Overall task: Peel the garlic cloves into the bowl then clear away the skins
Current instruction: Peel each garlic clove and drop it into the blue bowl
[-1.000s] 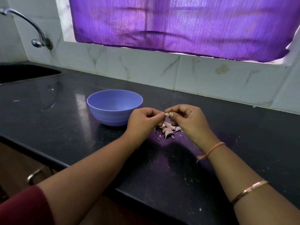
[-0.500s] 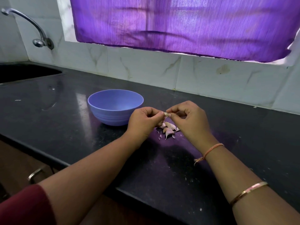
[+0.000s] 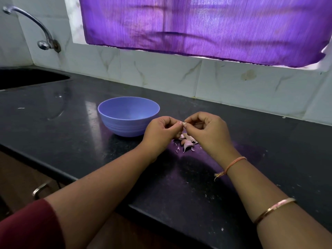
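My left hand (image 3: 159,131) and right hand (image 3: 211,131) pinch one garlic clove (image 3: 184,124) in curled fingers (image 3: 172,121). One bowl (image 3: 125,126) stands beside them (garlic pile (image 3: 186,143) beneath: too jumbled to count).

Only a pale tip of the clove (image 3: 184,124) shows, pinched between the left hand (image 3: 160,133) and right hand (image 3: 209,131); the hands also cover part of the garlic pile (image 3: 187,143). The sink (image 3: 27,78), at the surface's (image 3: 71,133) far left corner, is cut off.
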Motion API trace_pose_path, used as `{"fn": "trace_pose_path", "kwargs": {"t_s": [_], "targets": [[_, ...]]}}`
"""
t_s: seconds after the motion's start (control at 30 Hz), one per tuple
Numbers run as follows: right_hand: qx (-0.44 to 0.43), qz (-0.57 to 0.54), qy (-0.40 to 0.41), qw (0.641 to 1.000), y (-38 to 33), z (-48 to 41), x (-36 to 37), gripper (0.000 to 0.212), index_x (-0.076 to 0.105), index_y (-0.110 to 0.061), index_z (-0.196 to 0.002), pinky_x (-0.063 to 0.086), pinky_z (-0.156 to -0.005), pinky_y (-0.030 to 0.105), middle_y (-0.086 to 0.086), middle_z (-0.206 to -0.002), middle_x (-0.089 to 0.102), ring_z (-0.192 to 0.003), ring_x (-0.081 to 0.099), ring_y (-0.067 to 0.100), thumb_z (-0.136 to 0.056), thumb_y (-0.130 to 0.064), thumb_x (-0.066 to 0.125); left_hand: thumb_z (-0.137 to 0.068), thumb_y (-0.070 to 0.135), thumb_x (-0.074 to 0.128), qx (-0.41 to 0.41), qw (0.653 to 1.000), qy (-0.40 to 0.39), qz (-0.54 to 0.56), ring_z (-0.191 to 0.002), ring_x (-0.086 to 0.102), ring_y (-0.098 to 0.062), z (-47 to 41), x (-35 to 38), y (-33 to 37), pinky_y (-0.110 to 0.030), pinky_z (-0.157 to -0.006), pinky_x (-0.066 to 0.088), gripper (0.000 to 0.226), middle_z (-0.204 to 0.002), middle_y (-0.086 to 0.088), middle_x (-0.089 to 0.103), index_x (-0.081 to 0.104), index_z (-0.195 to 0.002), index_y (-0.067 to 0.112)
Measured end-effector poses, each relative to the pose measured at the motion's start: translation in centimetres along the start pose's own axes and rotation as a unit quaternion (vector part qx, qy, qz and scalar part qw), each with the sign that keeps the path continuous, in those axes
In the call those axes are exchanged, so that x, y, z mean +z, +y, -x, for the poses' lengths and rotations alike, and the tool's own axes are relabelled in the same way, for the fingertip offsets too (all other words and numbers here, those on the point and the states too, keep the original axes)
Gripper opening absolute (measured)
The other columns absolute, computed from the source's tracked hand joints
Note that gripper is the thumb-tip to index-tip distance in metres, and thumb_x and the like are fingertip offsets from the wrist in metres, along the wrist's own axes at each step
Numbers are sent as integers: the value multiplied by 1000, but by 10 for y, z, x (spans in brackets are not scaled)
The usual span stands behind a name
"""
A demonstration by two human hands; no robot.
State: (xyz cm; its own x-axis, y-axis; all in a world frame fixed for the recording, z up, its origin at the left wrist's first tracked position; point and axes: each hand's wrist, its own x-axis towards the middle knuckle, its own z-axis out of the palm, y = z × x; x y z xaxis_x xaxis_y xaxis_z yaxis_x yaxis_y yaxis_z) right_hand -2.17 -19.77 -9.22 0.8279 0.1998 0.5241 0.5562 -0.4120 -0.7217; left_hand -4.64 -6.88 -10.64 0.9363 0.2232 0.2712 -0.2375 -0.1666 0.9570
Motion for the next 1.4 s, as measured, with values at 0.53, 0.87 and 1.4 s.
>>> {"fn": "trace_pose_path", "kwargs": {"t_s": [0.53,0.87,1.4], "targets": [[134,-319,47,937,-10,-2,-6,10,62,0,-80,56,-60,23,10,-69,64,-60,64,14,-85,6,55,-89,13,61,3,999,3,-49,-78,66,-22,-3,0,-6,-45,-85,55,13,-75,-4,69,66,-77,15],[143,-293,-2,945,-4,0,-4,10,64,2,-85,58,-71,25,15,-77,66,-69,67,20,-83,9,58,-89,23,62,-17,1000,-15,-2,-64,64,-13,-1,0,-3,-23,-67,57,24,-69,-6,67,68,-80,2],[60,-155,-16,986,-1,-1,-6,16,65,-8,-83,54,-64,17,7,-77,67,-68,65,9,-76,6,70,-87,11,63,32,999,-3,29,-74,64,-20,4,-2,0,-33,-77,57,9,-82,-13,71,70,-84,14]]}}
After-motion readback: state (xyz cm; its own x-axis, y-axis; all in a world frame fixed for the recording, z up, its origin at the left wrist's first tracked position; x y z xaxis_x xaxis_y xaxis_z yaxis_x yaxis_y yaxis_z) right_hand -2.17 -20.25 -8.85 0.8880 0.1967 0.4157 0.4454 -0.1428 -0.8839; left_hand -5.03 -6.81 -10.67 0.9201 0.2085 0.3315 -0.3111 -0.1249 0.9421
